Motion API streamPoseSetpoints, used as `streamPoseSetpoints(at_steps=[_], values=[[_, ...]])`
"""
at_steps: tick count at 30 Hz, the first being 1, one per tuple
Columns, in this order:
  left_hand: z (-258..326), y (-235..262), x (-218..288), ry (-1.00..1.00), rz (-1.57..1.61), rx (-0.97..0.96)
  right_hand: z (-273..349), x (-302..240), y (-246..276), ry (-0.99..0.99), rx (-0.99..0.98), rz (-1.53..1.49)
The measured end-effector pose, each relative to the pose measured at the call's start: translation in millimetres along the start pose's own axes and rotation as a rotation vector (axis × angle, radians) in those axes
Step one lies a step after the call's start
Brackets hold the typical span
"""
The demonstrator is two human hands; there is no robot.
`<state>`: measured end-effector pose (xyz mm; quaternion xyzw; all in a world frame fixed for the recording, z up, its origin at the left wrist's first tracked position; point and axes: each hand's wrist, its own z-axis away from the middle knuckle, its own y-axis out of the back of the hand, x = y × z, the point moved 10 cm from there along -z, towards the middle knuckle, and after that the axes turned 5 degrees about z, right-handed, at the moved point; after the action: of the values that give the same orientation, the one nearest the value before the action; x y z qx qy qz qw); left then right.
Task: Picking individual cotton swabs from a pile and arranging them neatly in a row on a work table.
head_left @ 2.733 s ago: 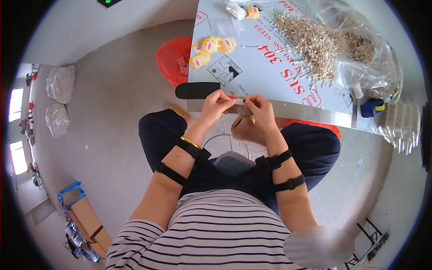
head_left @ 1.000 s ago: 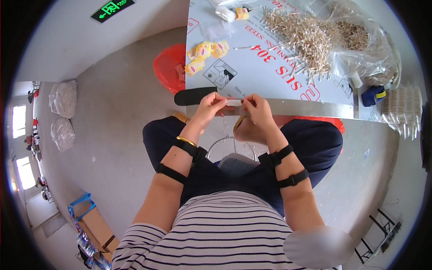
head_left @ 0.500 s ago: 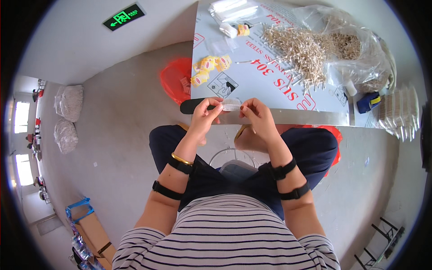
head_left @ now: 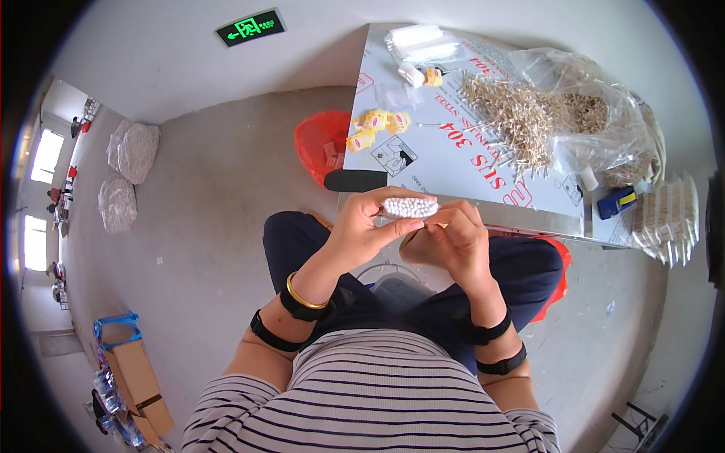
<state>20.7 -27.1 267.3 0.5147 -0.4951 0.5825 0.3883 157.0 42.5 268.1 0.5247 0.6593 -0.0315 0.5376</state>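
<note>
Just beyond my knees, at the near edge of the table, I hold a bundle of cotton swabs (head_left: 410, 208), its white tips facing up. My left hand (head_left: 366, 230) is closed round the bundle, thumb along the near side and fingers behind. At the bundle's right end my right hand (head_left: 461, 238) is closed in a pinch; what sits between those fingertips is hidden. A large heap of loose cotton swabs (head_left: 517, 117) lies on the table, spilling from a clear plastic bag (head_left: 604, 128). Small yellow-and-white labels (head_left: 374, 127) lie at the table's left.
The metal-topped table (head_left: 430, 170) has a dark strip (head_left: 355, 180) jutting from its near left corner. Beside it hangs a red plastic bag (head_left: 317, 140). Right of the heap are a blue-and-yellow tool (head_left: 618, 202) and stacked swab packs (head_left: 666, 219). Clear sleeves (head_left: 423, 43) lie at the back.
Both hands have come nearer to my body with the bundle, which now shows its white tips upward. My right hand has closed in against its right end. The view has shifted slightly.
</note>
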Motion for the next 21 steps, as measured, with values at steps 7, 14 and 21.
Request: streamPoseSetpoints(at_steps=[7, 14, 21], values=[[28.7, -30.5, 64.2, -0.479, -0.379, -0.104, 8.6, -28.3, 20.9, 0.038, 0.084, -0.02], [51.6, -49.2, 91.2, -0.699, -0.515, -0.133, 16.9, -51.7, 32.5, 0.126, 0.128, -0.052], [62.1, -51.4, 96.1, -0.782, -0.486, -0.145, 21.0, -61.5, 34.0, 0.145, 0.136, -0.07]])
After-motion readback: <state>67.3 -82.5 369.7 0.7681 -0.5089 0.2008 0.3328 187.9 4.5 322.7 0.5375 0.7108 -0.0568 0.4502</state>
